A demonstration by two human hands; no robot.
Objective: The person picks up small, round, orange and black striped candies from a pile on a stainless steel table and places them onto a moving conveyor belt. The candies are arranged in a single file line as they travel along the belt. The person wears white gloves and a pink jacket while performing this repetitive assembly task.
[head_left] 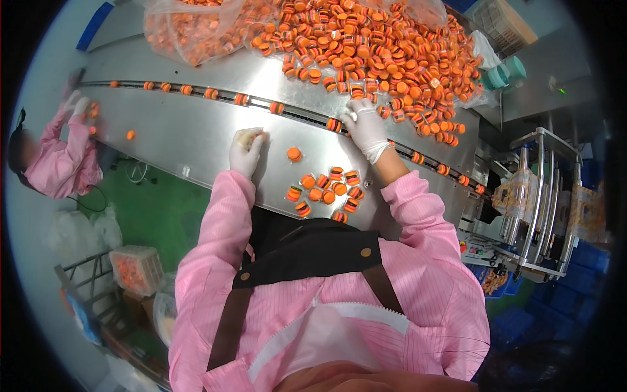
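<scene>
In a white glove, my left hand [246, 150] is closed just above the steel table, on the near side of the conveyor track. A bit of orange shows at its fingertips, apparently a burger-shaped candy. My right hand [367, 128], also gloved, reaches over the track with thumb and fingers apart. Its fingertips are at the near edge of a big pile of orange burger-shaped candies [392, 59], many in clear wrappers. Beside its thumb, a candy [334, 124] sits in the track. Between my hands and body lie one separate candy [294, 155] and a loose group of several candies [328, 195].
The narrow conveyor track [225, 96] crosses the steel table [196, 130], carrying spaced candies toward a packing machine [522, 196] at right. A clear bag of candies [196, 32] lies at the back. Another person in pink [65, 153] works at far left. A crate [137, 270] stands below left.
</scene>
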